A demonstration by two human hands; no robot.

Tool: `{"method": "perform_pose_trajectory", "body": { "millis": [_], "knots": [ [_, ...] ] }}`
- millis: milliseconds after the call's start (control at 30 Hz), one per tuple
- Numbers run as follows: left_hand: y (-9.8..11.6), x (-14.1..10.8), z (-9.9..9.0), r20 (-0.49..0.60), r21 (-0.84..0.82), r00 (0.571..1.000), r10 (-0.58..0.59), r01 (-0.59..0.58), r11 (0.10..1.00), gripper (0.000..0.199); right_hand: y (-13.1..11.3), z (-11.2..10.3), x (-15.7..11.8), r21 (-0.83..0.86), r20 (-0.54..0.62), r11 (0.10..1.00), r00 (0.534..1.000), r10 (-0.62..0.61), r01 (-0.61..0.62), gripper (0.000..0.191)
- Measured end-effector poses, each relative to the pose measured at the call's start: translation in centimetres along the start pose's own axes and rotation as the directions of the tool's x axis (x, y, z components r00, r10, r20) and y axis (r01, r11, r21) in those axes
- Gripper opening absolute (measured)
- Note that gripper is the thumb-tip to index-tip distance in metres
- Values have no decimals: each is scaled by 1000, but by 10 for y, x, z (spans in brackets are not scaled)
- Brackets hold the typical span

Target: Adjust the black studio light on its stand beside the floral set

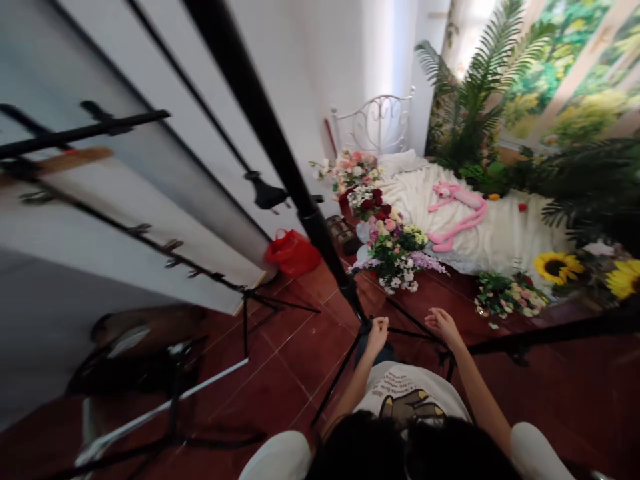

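Observation:
Low in the middle of the head view, my left hand (379, 332) is beside the lower joint of a black light stand (327, 230). Its fingers are curled together; what they hold, if anything, is too small to make out. Some way to the right, my right hand (443, 327) hangs over the stand's legs, fingers loosely bent and apart, with nothing visible in it. The stand's pole slants from the top of the view down to its spread legs on the red tiled floor (287, 350).
A draped white bed (505, 233) holds a pink plush toy (465, 203). Artificial flowers (387, 240) line its near side, with sunflowers (557, 268) at right. A red bag (293, 253) sits near the wall. Another black stand frame (150, 233) with clips spans the left.

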State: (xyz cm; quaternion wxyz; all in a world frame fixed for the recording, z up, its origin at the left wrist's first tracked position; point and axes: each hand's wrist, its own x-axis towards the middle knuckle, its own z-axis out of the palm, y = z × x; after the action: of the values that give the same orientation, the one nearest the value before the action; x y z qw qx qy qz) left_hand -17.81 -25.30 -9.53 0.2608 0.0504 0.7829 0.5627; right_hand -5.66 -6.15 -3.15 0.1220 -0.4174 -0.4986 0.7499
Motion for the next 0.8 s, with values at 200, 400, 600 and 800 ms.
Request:
{"method": "perform_pose_trajectory", "body": {
  "millis": [200, 400, 600, 800],
  "knots": [
    [52, -11, 96, 676, 70, 725, 132, -242, 968, 47, 27, -59, -59, 192, -277, 980, 961, -1, 57, 22],
    [134, -55, 190, 790, -264, 380, 480, -496, 827, 41, 36, -85, -117, 413, -437, 877, 898, -46, 245, 28],
    [156, -87, 247, 833, -364, 199, 516, -506, 782, 43, 22, -99, -143, 382, -558, 849, 824, -102, 364, 39],
    [143, -94, 265, 849, -289, 286, 444, -452, 844, 45, 4, -110, -136, 146, -709, 895, 675, -202, 421, 53]
  ]
}}
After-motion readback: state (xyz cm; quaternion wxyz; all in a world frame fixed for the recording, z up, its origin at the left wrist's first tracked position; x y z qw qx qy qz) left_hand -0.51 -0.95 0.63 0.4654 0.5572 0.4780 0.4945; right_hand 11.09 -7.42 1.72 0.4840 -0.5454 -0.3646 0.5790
